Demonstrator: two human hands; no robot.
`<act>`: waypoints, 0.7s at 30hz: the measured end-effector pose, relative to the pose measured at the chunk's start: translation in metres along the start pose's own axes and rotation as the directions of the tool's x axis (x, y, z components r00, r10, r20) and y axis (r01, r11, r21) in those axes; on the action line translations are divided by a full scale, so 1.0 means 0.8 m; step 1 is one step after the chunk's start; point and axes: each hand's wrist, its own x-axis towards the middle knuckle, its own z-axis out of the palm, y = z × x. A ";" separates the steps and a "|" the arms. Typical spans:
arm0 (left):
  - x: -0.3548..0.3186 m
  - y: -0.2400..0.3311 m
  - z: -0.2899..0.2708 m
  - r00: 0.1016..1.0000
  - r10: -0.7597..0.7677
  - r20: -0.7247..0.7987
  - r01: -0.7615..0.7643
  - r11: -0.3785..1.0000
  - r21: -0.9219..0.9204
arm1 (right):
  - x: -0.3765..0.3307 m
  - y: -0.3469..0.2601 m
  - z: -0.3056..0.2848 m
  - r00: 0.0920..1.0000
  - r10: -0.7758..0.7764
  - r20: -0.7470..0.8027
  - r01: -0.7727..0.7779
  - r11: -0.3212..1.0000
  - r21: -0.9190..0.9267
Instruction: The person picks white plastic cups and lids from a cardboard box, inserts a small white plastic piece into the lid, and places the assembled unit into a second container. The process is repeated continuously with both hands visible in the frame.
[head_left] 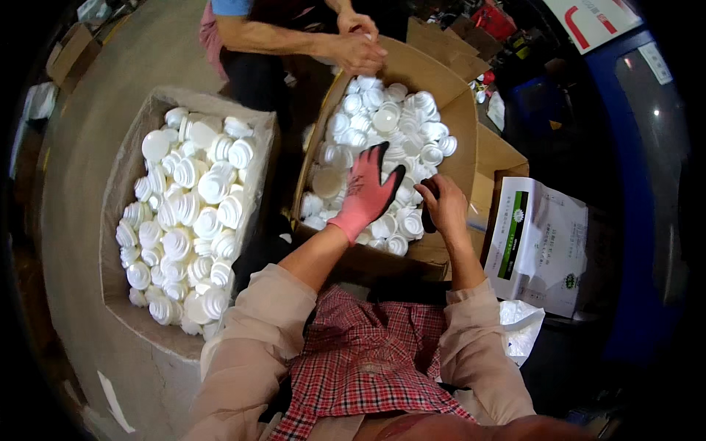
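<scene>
My left hand (368, 192) wears a pink glove with black fingertips and reaches, fingers spread, over a cardboard box (465, 121) full of white plastic caps (382, 121). My right hand (443, 204) is bare and curls around a small dark object (429, 213) at the near right side of that box. Whether the gloved hand touches the caps I cannot tell. At the far rim of the box another person's two hands (358, 45) are held together over the caps.
A second cardboard box (121, 173) at my left holds several white ribbed plastic pieces (193, 213). A white sack with a green stripe (540, 242) lies at the right. More cardboard and a blue bin stand beyond the box.
</scene>
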 end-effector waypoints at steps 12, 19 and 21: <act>-0.017 0.020 -0.020 0.966 -0.007 0.259 0.025 0.997 -0.067 | 0.072 -0.068 0.347 0.876 0.062 0.479 -0.243 0.914 0.325; -0.003 0.006 -0.048 0.990 -0.136 -0.048 0.137 0.991 0.009 | 0.069 -0.035 0.263 0.942 -0.011 0.336 -0.204 0.776 0.597; 0.017 -0.016 -0.063 0.963 -0.093 -0.254 0.067 0.992 -0.109 | 0.077 -0.029 0.181 0.949 -0.059 0.311 -0.198 0.656 0.729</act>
